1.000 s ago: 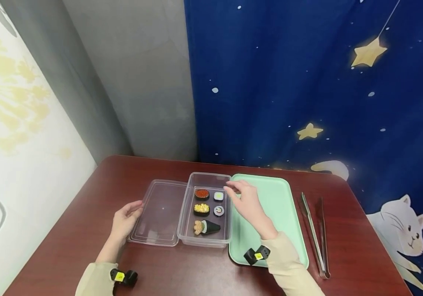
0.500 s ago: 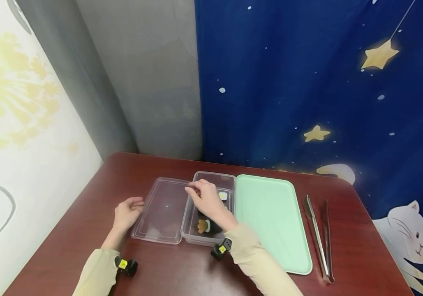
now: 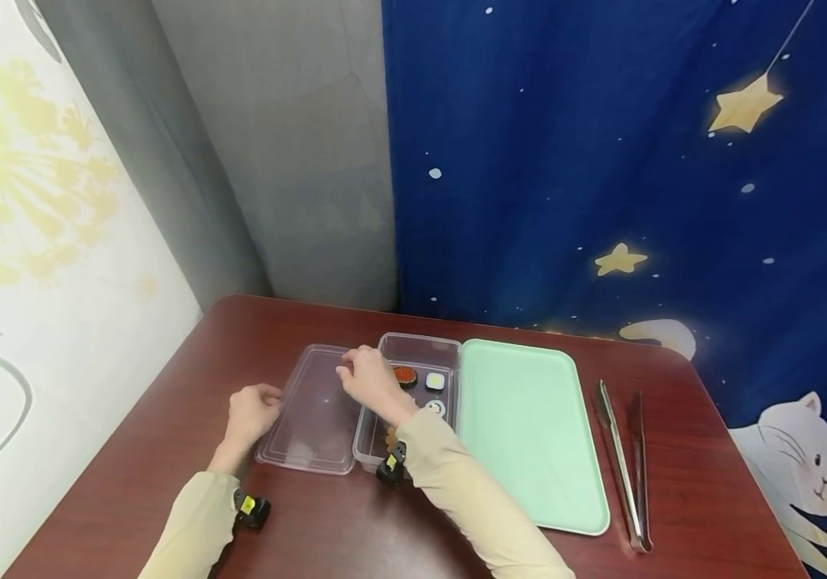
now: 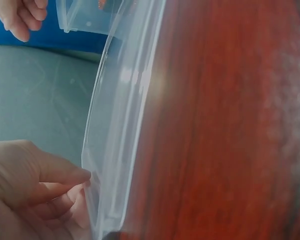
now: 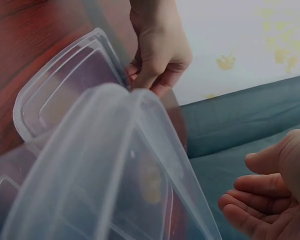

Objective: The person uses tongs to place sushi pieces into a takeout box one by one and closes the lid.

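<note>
A clear plastic lid (image 3: 315, 418) lies on the table, left of the clear plastic container (image 3: 420, 348). My left hand (image 3: 252, 418) pinches the lid's left edge between thumb and fingers, as the left wrist view shows. Above the lid's right side and the container's left wall, my right hand (image 3: 373, 382) hovers with loosely bent fingers and holds nothing. Inside the container sit a roe-topped sushi piece (image 3: 405, 375), a white square roll (image 3: 435, 382) and a round roll (image 3: 436, 408). My right hand and forearm hide most of the other pieces.
To the right of the container lies a mint-green tray (image 3: 521, 434). Metal tongs (image 3: 624, 470) rest beyond it with their arms spread. The dark red wooden table (image 3: 326, 523) ends at a grey and blue curtain (image 3: 514, 161) behind.
My right hand has swung left from beside the tray, across the container, to the lid's right side. The left hand's fingers have closed onto the lid's edge.
</note>
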{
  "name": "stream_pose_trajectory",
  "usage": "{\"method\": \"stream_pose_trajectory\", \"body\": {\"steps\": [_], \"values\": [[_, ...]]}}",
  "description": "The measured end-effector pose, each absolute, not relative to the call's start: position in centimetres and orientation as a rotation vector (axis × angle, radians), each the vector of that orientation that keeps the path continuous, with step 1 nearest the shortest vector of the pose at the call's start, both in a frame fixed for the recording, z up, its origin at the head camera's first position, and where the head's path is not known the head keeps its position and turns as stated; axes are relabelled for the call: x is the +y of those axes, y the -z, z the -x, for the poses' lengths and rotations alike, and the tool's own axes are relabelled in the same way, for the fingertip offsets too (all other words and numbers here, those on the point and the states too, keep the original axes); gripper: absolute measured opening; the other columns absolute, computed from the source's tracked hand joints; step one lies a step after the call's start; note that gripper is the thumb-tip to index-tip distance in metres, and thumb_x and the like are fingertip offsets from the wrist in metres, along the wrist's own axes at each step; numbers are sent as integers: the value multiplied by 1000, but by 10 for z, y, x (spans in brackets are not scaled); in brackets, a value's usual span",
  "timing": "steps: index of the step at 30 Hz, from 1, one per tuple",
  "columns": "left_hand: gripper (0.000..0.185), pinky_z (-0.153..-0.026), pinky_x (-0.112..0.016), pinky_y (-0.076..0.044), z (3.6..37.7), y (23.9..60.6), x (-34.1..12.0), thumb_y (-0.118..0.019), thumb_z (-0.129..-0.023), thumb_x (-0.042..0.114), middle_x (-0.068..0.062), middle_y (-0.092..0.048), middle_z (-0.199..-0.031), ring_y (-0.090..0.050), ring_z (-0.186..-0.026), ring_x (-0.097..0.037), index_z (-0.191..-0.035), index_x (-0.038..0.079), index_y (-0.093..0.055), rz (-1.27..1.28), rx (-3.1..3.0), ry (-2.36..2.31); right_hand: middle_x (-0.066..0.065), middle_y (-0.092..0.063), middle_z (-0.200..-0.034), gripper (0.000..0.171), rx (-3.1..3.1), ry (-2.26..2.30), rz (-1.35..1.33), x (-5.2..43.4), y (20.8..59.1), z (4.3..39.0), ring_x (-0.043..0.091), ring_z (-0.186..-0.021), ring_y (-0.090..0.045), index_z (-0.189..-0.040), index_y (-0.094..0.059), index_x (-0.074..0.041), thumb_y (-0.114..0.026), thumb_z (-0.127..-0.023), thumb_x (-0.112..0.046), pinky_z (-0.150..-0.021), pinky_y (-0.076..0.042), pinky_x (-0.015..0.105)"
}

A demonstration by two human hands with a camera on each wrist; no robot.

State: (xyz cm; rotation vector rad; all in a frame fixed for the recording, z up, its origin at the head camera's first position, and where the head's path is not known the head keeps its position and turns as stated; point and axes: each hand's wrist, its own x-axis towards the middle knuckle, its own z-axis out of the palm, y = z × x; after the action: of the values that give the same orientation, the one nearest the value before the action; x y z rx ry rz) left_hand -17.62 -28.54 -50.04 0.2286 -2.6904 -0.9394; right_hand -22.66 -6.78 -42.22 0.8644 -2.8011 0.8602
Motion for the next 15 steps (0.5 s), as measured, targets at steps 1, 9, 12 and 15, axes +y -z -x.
{"method": "stream_pose_trajectory", "body": {"steps": [1, 9, 12, 15], "values": [[17, -58, -38, -50, 175, 500, -287, -60, -74, 0, -15, -68, -71, -64, -64, -28, -87, -7, -69, -242, -2693, 940, 10, -66, -94, 23, -2810, -829, -868, -71, 423, 227, 20, -87, -63, -104, -70, -2, -64, -88, -17, -74, -52, 27], [20, -56, -37, -49, 160, 496, -306, -56, -73, 0, -13, -67, -70, -61, -60, -24, -88, -7, -68, -287, -2719, 909, 4, -62, -73, 19, -2946, -496, -950, -92, 425, 227, 13, -68, -58, -72, -66, -8, -66, -86, -20, -62, -49, 24], [22, -53, -34, -46, 160, 497, -310, -55, -71, 0, -12, -67, -68, -55, -54, -19, -87, -7, -69, -267, -2719, 889, 2, -65, -75, 17, -3046, -328, -916, -100, 429, 227, 12, -65, -58, -69, -66, -11, -66, -84, -19, -58, -50, 25], [24, -53, -33, -44, 159, 497, -313, -55, -70, 0, -10, -66, -67, -52, -53, -16, -89, -7, -68, -269, -2736, 891, 2, -68, -84, 10, -3154, -193, -812, -112, 435, 223, 12, -65, -60, -74, -69, -13, -66, -83, -18, -53, -50, 27]]}}
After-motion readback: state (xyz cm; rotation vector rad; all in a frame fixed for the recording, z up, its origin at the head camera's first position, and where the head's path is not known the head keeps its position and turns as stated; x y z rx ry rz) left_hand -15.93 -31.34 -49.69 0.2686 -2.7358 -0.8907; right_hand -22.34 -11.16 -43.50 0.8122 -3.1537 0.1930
